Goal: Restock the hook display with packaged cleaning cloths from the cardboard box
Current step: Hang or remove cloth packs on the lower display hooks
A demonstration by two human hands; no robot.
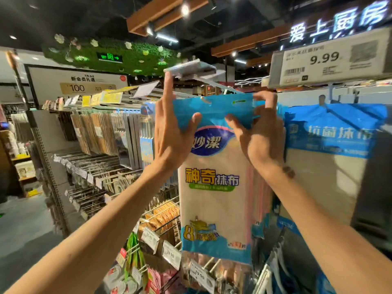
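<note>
The left hand [169,132] pinched the upper left corner of the cleaning-cloth pack [214,187] under its thumb, with its forefinger stretched straight up to touch the tilted price label [191,67] above. The pack hung upright between both hands, its blue header raised to the hook [220,85]. The right hand [258,132] gripped the upper right corner, thumb in front. Just beside it hung a blue cloth pack [331,132] under a 9.99 tag [331,60].

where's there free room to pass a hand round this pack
Free: the bare wire hooks below the hanging brown packs, left of the left hand. Crowded: the blue-and-cream cloth pack sits close beside the blue neighbouring pack, the right hand filling the gap.
</note>
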